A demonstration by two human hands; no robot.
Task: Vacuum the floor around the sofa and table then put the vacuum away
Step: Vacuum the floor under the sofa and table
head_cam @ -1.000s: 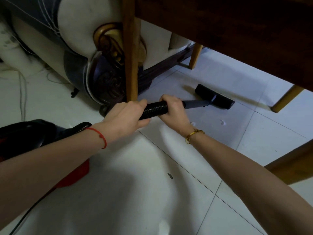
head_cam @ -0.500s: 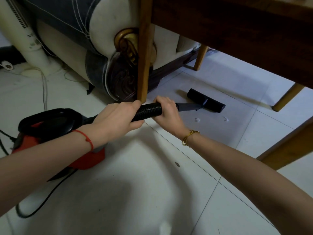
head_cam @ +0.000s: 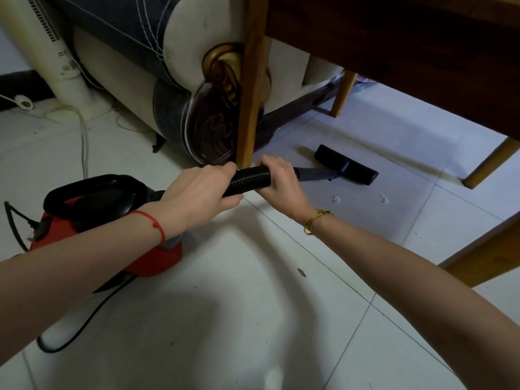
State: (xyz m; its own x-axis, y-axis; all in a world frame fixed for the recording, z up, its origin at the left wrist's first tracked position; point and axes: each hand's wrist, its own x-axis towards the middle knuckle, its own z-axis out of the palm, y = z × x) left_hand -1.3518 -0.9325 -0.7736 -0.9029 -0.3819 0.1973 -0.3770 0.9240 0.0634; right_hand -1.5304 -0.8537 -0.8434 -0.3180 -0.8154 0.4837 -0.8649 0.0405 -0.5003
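1. Left hand [head_cam: 201, 190] clenched round the ribbed black hose [head_cam: 249, 180], just in front of the near table leg [head_cam: 250, 85].
2. Right hand [head_cam: 281, 181] grasping the same hose a little farther along, just right of that leg — where the hose meets the grey wand [head_cam: 316, 174].
3. Black floor head [head_cam: 346, 168] flat on the white tiled floor [head_cam: 253, 319], beyond and right of the near table leg, under the dark wooden table [head_cam: 408, 43].
4. Red and black vacuum body [head_cam: 92, 209] on the floor to the left of that leg, partly hidden by the left forearm; black cord [head_cam: 81, 325] trailing nearer the camera.
5. Sofa [head_cam: 168, 66] with carved dark arm directly behind the leg — white fan stand [head_cam: 56, 57] farther left.
6. Small white scraps [head_cam: 336, 199] on the tiles right of the leg, near the floor head.
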